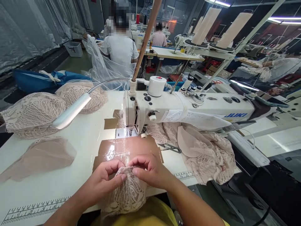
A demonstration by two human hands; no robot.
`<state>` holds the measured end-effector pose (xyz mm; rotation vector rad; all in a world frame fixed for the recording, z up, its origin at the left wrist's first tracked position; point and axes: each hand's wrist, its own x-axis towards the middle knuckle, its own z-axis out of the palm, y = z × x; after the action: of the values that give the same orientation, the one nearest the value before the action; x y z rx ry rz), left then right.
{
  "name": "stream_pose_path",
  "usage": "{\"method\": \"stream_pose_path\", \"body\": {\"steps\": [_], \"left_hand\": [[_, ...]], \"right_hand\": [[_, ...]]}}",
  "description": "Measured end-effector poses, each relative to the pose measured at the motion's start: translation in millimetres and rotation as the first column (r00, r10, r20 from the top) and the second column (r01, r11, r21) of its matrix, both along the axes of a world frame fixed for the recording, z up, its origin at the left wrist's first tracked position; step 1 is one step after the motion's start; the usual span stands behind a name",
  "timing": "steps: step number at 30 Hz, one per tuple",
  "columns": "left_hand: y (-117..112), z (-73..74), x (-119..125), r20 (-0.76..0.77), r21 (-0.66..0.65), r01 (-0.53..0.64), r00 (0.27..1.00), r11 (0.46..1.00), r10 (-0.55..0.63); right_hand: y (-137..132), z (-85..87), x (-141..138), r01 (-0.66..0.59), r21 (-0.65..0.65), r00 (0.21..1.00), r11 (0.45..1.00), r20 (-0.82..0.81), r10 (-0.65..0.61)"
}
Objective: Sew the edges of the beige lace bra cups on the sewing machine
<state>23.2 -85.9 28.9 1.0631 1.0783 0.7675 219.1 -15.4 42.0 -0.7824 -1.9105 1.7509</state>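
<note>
My left hand (pixel 107 179) and my right hand (pixel 148 169) both pinch the top edge of a beige lace piece (pixel 128 196) at the table's near edge. The lace hangs down over my lap. Just beyond my hands lies a patch of brown tape (pixel 127 149) on the table, leading to the needle plate (pixel 123 133) of a white JUKI sewing machine (pixel 183 108).
Stacks of lace cups (pixel 35 113) and a plain beige fabric piece (pixel 42 155) lie on the left. A lace pile (pixel 207 153) and small snips (pixel 170 147) sit under the machine arm. A gooseneck lamp (pixel 71 111) reaches over the table. Other people sit at machines beyond.
</note>
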Motion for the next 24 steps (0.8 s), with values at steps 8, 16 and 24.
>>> {"method": "stream_pose_path", "body": {"steps": [8,16,24], "left_hand": [[-2,-2.2,4,-0.002,0.059,-0.018,1.000,0.998,0.018],[-2,0.0,8,0.087,0.042,-0.099,0.992,0.994,0.095],[0,3.5,-8,0.275,-0.311,-0.434,0.811,0.846,0.517]], "right_hand": [[-2,5.2,-4,0.040,0.020,0.998,0.999,0.056,-0.041],[-6,10.4,-4,0.082,0.050,0.997,0.995,-0.012,-0.081],[11,-7.1,0,0.145,-0.286,0.983,0.947,-0.069,-0.171]]}}
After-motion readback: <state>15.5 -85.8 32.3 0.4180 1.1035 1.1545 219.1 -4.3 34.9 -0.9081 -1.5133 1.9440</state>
